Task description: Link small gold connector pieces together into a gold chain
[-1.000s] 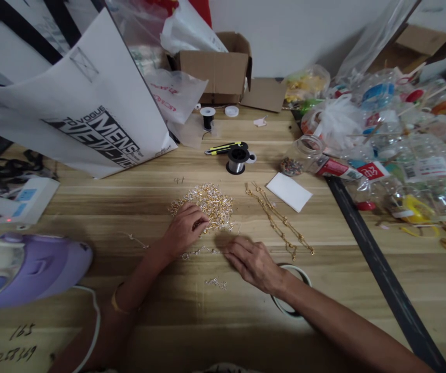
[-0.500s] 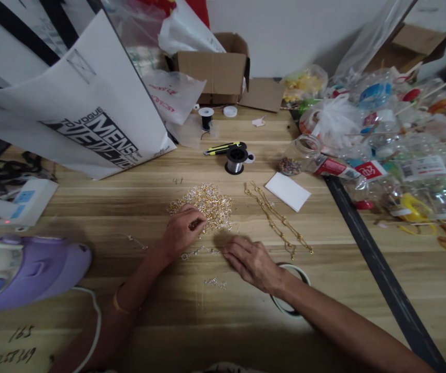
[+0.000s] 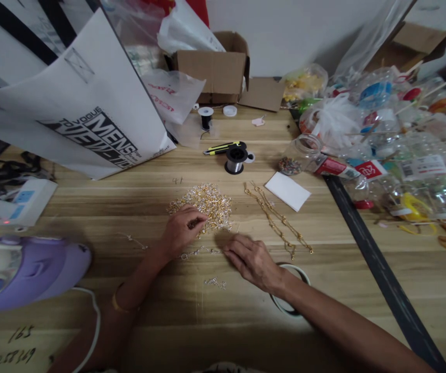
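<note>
A loose pile of small gold and silver beads (image 3: 207,199) lies on the wooden table. At its lower edge, my left hand (image 3: 180,233) is closed, thumb and fingertips pressed together. Something small and dark shows in its curl, too small to name. To the right, my right hand (image 3: 252,260) rests on the table with its fingers pinched at the end of a thin silver chain (image 3: 201,250). That chain runs left across the wood to a small ring below my left hand. A few silver pieces (image 3: 215,283) lie nearer to me.
Two gold chains (image 3: 272,215) lie right of the pile, beside a white card (image 3: 287,191). Behind are a wire spool (image 3: 235,160) and a utility knife (image 3: 223,148). A tape roll (image 3: 303,274) sits under my right wrist. Plastic bottles (image 3: 386,150) crowd the right; a purple iron (image 3: 47,267) stands left.
</note>
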`<state>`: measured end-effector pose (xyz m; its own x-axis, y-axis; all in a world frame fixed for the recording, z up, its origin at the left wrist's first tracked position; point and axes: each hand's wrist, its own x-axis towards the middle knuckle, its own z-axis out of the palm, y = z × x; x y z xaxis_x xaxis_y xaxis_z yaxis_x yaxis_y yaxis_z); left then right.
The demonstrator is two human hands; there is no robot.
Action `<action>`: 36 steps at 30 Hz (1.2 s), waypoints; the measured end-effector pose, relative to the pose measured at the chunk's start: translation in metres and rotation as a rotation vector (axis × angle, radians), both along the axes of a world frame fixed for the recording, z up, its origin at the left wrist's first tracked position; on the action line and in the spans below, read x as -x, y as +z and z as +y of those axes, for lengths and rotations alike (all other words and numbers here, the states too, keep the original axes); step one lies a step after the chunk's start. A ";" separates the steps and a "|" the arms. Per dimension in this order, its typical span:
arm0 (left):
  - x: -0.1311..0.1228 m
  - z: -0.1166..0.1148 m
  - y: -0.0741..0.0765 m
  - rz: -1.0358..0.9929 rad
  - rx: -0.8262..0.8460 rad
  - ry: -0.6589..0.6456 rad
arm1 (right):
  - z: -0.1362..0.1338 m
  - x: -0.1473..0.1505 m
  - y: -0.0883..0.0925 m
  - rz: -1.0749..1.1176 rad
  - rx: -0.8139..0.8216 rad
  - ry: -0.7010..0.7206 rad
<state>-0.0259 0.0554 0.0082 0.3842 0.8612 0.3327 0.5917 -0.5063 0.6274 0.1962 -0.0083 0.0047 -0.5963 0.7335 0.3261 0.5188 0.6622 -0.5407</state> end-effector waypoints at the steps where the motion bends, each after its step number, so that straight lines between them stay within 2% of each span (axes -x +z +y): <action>1: 0.000 0.000 0.000 -0.008 0.015 0.009 | 0.000 0.000 0.000 0.000 0.001 0.000; 10: -0.001 -0.001 0.002 -0.052 0.039 0.065 | 0.002 0.000 0.000 0.079 0.086 -0.028; 17: -0.005 -0.001 0.005 -0.048 -0.011 0.012 | 0.004 0.000 0.000 0.161 0.155 -0.062; 27: -0.005 -0.001 0.003 -0.057 -0.005 -0.020 | 0.004 0.000 0.001 0.174 0.159 -0.072; 36: -0.007 -0.004 0.005 -0.066 0.008 0.024 | 0.004 0.000 0.001 0.172 0.148 -0.070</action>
<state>-0.0185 0.0516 0.0131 0.3414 0.8727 0.3491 0.5609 -0.4872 0.6693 0.1957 -0.0039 0.0061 -0.4875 0.8184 0.3043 0.4523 0.5349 -0.7137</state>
